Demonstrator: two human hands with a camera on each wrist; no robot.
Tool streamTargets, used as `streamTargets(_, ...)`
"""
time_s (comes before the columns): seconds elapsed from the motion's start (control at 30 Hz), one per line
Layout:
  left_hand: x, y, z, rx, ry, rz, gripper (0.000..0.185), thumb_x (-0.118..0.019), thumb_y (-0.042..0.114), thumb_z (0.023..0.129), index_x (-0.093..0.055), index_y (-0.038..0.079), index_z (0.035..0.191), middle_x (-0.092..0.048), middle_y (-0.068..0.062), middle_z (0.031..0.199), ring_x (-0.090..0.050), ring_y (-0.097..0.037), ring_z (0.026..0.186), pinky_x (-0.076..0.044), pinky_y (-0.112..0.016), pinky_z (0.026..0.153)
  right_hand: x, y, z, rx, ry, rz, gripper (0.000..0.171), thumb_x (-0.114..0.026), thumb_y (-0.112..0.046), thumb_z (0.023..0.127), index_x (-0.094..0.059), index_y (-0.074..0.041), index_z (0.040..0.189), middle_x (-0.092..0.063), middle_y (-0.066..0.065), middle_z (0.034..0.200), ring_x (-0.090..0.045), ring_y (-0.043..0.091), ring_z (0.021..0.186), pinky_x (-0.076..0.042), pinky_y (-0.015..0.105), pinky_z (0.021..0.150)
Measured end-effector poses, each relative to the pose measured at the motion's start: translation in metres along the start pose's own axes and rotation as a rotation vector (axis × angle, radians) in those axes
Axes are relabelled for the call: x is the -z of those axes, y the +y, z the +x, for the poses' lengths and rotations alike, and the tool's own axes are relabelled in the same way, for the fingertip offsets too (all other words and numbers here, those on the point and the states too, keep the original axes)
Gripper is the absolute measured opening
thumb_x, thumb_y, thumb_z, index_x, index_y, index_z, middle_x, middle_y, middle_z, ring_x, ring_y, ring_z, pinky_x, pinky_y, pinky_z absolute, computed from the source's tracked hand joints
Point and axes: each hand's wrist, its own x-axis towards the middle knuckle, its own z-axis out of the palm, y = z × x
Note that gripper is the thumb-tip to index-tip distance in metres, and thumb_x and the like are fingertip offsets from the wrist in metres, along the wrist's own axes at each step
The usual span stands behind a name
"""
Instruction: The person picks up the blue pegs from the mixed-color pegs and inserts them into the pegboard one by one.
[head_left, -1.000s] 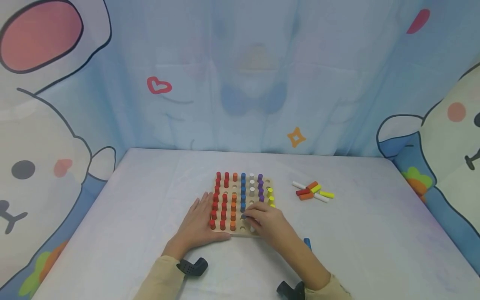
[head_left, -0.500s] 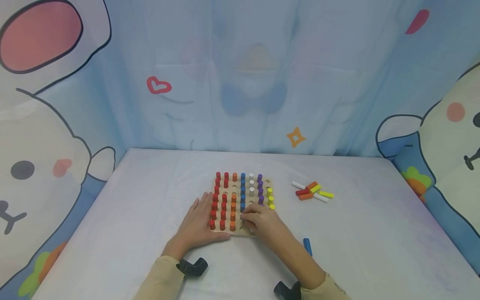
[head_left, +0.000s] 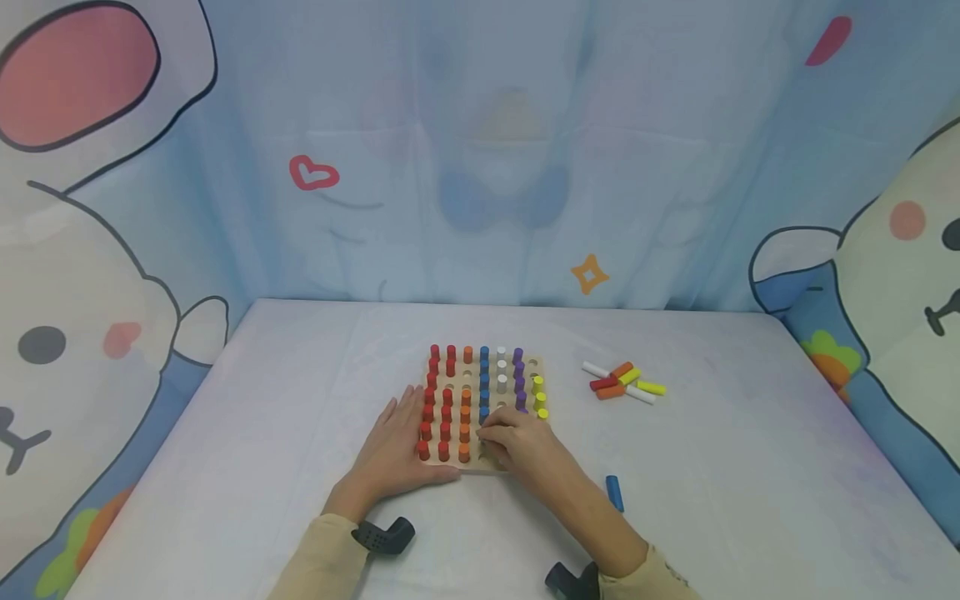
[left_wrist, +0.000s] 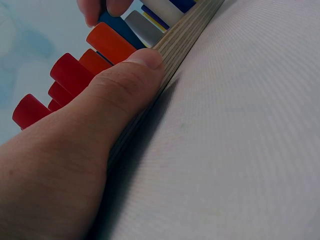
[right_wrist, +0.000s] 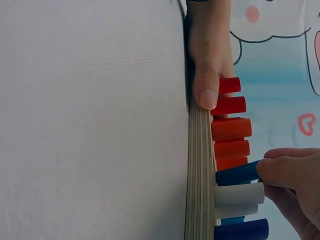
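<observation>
A wooden pegboard (head_left: pixel 480 467) lies on the table, set with columns of red, orange, blue, white, purple and yellow pegs. My left hand (head_left: pixel 390 450) rests against its left side with straight fingers, the thumb (left_wrist: pixel 125 75) lying along the near edge. Over the near part of the blue column, my right hand (head_left: pixel 528 446) pinches a blue peg (right_wrist: pixel 236 174) between thumb and fingers. This peg leans a little in the right wrist view, its lower end at the board's surface beside a white peg (right_wrist: pixel 240 194). In the head view the right fingers mostly hide it.
A single blue peg (head_left: pixel 614 493) lies loose on the white tablecloth, by my right forearm. Farther back on the right is a small pile of loose pegs (head_left: pixel 611 392) in white, orange, red and yellow. A patterned curtain (head_left: pixel 510 250) hangs behind the table.
My right hand has shifted slightly left and toward me with the pinched blue peg, and more of the loose blue peg shows beside the forearm. The left hand stays put on the board.
</observation>
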Motion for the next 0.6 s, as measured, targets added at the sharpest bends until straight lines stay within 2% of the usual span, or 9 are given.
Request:
streamTargets(0.37,0.0006,-0.0003,0.0005,-0.007,-0.002,0.013,0.125,-0.060,0.082,0.063,-0.014,0.009,0.153,-0.016,-0.006,0.160,-0.009,-0.021,0.149,-0.011,-0.044,0.122,-0.0014,-0.0005,0.0032,-0.017,0.038,0.012,0.021,-0.079,-0.013,0.076,-0.075,-0.014,0.097,-0.067,-0.008,0.095,-0.066,0.006,0.094,-0.055,0.020,0.082)
streamTargets(0.6,-0.0001,-0.0004,0.0001,-0.004,0.000,0.014,0.126,-0.061,0.081,0.062,-0.013,0.009,0.153,-0.016,-0.006,0.160,-0.009,-0.019,0.149,-0.010,-0.043,0.122,-0.0034,-0.0006,0.0038,-0.018,0.034,0.029,0.021,-0.079,-0.012,0.076,-0.075,-0.014,0.097,-0.067,-0.006,0.095,-0.066,0.008,0.093,-0.055,0.021,0.083)
